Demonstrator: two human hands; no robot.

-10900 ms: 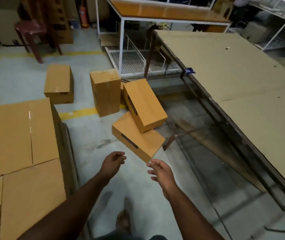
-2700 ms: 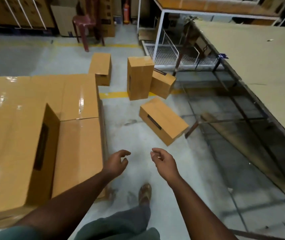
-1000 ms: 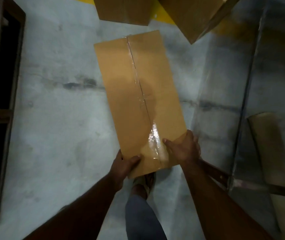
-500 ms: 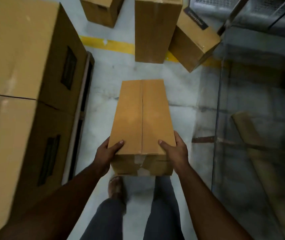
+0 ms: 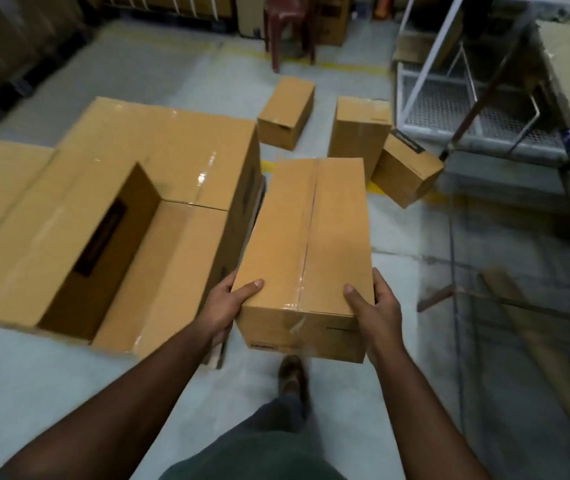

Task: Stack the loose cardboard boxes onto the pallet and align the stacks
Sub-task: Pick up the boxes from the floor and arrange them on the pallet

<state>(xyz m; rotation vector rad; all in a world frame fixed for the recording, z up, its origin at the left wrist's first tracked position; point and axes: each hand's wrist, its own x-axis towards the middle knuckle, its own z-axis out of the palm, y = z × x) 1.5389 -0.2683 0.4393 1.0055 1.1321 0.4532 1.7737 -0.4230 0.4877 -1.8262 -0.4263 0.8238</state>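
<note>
Carried box (image 5: 306,244), held above the floor beside the stacked boxes (image 5: 158,161): left hand (image 5: 222,308) and right hand (image 5: 378,311) clamp its near corners, thumbs on top, fingers curled round its sides.

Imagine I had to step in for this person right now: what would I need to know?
Left hand and right hand grip the near end of a taped carried box, held off the floor beside the pallet stack.
Done: several boxes sit stacked there, one lying a layer higher on the left.
Left: set this box on the stack, then fetch three loose ones from the floor: flat box, upright box, tilted box. Then square up the stacks.
</note>
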